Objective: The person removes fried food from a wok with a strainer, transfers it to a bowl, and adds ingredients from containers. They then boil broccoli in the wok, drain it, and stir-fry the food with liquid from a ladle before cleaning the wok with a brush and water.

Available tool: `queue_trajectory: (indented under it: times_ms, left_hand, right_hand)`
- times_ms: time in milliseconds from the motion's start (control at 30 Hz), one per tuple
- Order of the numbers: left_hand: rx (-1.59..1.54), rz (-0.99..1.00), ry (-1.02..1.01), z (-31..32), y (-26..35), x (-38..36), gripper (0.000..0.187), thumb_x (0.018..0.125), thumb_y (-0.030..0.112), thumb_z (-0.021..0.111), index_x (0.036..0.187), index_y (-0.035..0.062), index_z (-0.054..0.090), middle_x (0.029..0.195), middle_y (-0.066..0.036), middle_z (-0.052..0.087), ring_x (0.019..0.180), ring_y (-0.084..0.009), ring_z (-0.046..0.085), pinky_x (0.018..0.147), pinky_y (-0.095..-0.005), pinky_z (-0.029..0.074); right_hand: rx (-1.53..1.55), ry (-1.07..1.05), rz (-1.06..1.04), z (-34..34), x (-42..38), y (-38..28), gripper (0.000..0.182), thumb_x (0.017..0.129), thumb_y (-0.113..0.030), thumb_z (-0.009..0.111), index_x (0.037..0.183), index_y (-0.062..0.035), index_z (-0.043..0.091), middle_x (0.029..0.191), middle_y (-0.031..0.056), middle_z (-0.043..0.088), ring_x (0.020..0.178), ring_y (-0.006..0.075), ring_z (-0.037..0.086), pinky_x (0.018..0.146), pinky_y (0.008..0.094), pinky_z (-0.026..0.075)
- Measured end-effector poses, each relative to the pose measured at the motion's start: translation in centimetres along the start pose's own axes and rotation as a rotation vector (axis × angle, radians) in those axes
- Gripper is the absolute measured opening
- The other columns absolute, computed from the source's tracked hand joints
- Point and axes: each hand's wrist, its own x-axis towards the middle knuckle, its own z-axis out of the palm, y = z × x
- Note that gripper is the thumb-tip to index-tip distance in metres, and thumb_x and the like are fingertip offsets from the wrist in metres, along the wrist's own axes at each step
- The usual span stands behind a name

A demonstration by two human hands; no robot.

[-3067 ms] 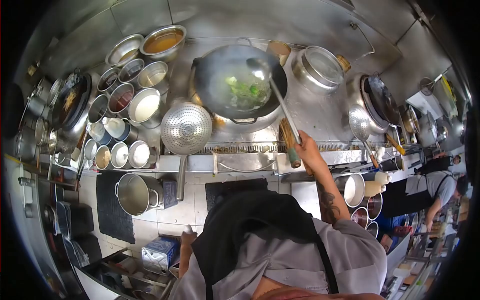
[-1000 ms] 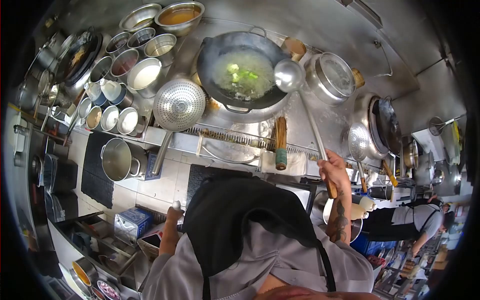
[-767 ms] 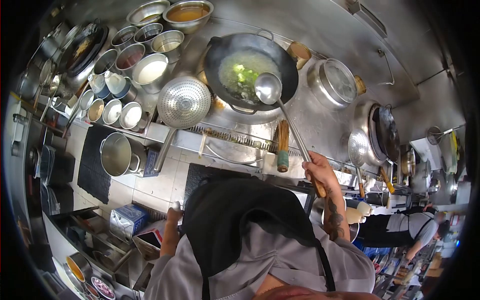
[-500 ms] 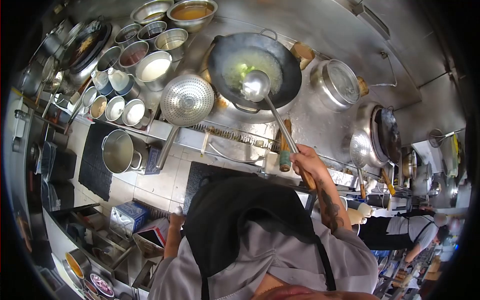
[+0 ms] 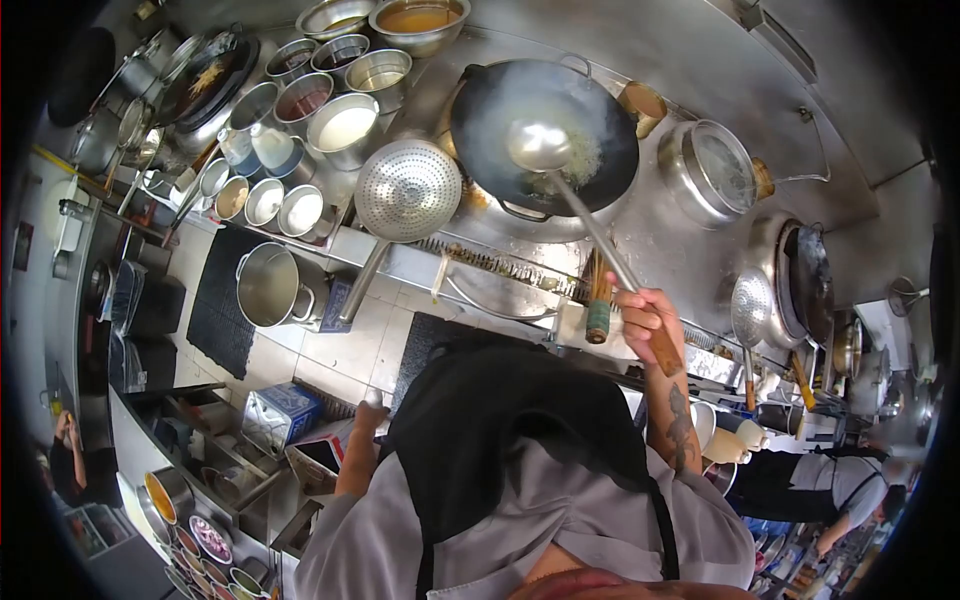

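- Toward one o'clock from the middle of the view, a black wok [image 5: 617, 160] sits over the steel bench [image 5: 665, 240], steam rising from frothy liquid inside.
- Over the wok's middle lies the bowl of a ladle [image 5: 540, 147]; whether it touches the liquid cannot be told through the steam. Its shaft slants out over the rim toward five o'clock.
- At three o'clock, the right hand [image 5: 646, 322] has its fingers wrapped around the ladle's shaft, the wooden end passing below the palm.
- Just beside that hand, on its nine o'clock side, is a bamboo brush [image 5: 598, 315] with a green-bound grip.
- Between seven and eight o'clock, the left hand [image 5: 369, 413] hangs low with something small and pale at it; whether its fingers grasp this cannot be told. A blue-and-white tin [image 5: 283, 415] stands near, toward nine o'clock from it.
- At eleven o'clock rests a perforated strainer [image 5: 408, 190], its handle jutting past the bench edge.
- At two o'clock stands a steel pot [image 5: 688, 195], apart from the wok.
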Motion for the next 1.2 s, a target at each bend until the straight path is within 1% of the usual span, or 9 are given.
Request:
queue_trajectory:
  times_ms: [300, 433, 500, 600, 700, 933, 1100, 1167, 1200]
  left_hand:
    - [-0.026, 0.09, -0.074, 0.4, -0.6, 4.2, 0.066, 0.061, 0.032, 0.079, 0.104, -0.0122, 0.056, 0.104, -0.028, 0.063, 0.103, -0.0369, 0.061, 0.087, -0.0408, 0.049]
    - [0.028, 0.129, -0.033, -0.2, 0.5, 3.5, 0.061, 0.061, 0.031, 0.08, 0.099, -0.0106, 0.057, 0.101, -0.027, 0.064, 0.1, -0.0371, 0.062, 0.085, -0.0415, 0.05]
    - [0.006, 0.134, -0.037, -0.3, 0.7, 3.3, 0.06, 0.061, 0.031, 0.08, 0.098, -0.0101, 0.058, 0.099, -0.026, 0.064, 0.099, -0.037, 0.063, 0.084, -0.0414, 0.05]
    - [-0.045, 0.08, -0.037, -1.0, 1.7, 2.3, 0.059, 0.061, 0.028, 0.081, 0.099, -0.0101, 0.057, 0.099, -0.025, 0.065, 0.099, -0.0356, 0.063, 0.084, -0.0407, 0.05]
    - [-0.035, 0.072, 0.008, -1.8, 2.6, 0.7, 0.063, 0.061, 0.03, 0.081, 0.102, -0.0105, 0.056, 0.102, -0.024, 0.064, 0.101, -0.0345, 0.062, 0.085, -0.0399, 0.05]
    - [0.065, -0.004, 0.028, 1.2, -0.9, 2.1, 0.07, 0.062, 0.033, 0.08, 0.106, -0.014, 0.054, 0.106, -0.028, 0.062, 0.102, -0.0341, 0.062, 0.084, -0.0398, 0.051]
    - [0.079, 0.061, 0.098, 2.4, -2.8, 2.6, 0.067, 0.064, 0.038, 0.077, 0.102, -0.0139, 0.055, 0.097, -0.027, 0.064, 0.095, -0.0364, 0.064, 0.08, -0.0408, 0.052]
    - [0.023, 0.16, 0.025, 2.0, -3.2, 2.4, 0.067, 0.066, 0.039, 0.075, 0.099, -0.0157, 0.054, 0.096, -0.029, 0.064, 0.096, -0.0388, 0.063, 0.079, -0.0414, 0.052]
    - [0.09, 0.191, 0.051, 3.4, -4.8, 4.1, 0.053, 0.072, 0.036, 0.071, 0.104, -0.0046, 0.058, 0.092, -0.024, 0.064, 0.091, -0.0416, 0.062, 0.074, -0.0461, 0.051]
  right_hand:
    - [-0.314, 0.241, -0.428, -1.1, -9.9, -2.7, 0.048, 0.091, -0.01, 0.044, 0.135, 0.0074, 0.033, 0.082, 0.0025, 0.043, 0.051, 0.0061, 0.044, 0.044, 0.021, 0.037]
    - [-0.625, 0.606, -0.579, -2.7, -11.4, -3.1, 0.036, 0.088, -0.009, 0.049, 0.122, 0.0034, 0.044, 0.078, 0.003, 0.05, 0.049, 0.0069, 0.043, 0.042, 0.0218, 0.037]
    - [-0.829, 0.919, -0.594, -4.2, -11.6, -3.7, 0.022, 0.084, -0.009, 0.053, 0.104, -0.0012, 0.051, 0.069, 0.0024, 0.052, 0.045, 0.0091, 0.046, 0.039, 0.0234, 0.037]
    - [-1.24, 1.12, -0.552, -7.6, -11.6, -4.8, 0.003, 0.081, -0.007, 0.053, 0.082, -0.0055, 0.052, 0.054, 0.0025, 0.049, 0.041, 0.0126, 0.05, 0.037, 0.0255, 0.039]
    - [-1.388, 1.197, -0.625, -7.1, -10.9, -3.4, 0.014, 0.082, -0.005, 0.049, 0.096, -0.0002, 0.052, 0.059, 0.0044, 0.052, 0.042, 0.0116, 0.05, 0.037, 0.0262, 0.039]
    - [-1.414, 1.004, -0.817, -8.3, -8.0, -3.3, 0.051, 0.086, 0.0, 0.055, 0.134, 0.0074, 0.038, 0.072, 0.0039, 0.055, 0.046, 0.0084, 0.049, 0.042, 0.0235, 0.04]
    - [-1.461, 0.83, -0.717, -5.7, -3.3, -3.8, 0.055, 0.085, 0.001, 0.055, 0.134, 0.0113, 0.034, 0.078, 0.0071, 0.058, 0.048, 0.0095, 0.049, 0.042, 0.0237, 0.04]
    - [-1.493, 0.787, -0.634, -5.8, -0.7, -4.6, 0.047, 0.083, 0.0, 0.054, 0.128, 0.0079, 0.044, 0.074, 0.0044, 0.056, 0.046, 0.0087, 0.048, 0.041, 0.0239, 0.039]
    - [-1.542, 0.777, -0.605, -6.4, 0.7, -5.3, 0.044, 0.082, -0.001, 0.054, 0.125, 0.0077, 0.046, 0.072, 0.004, 0.055, 0.045, 0.009, 0.048, 0.041, 0.0243, 0.039]
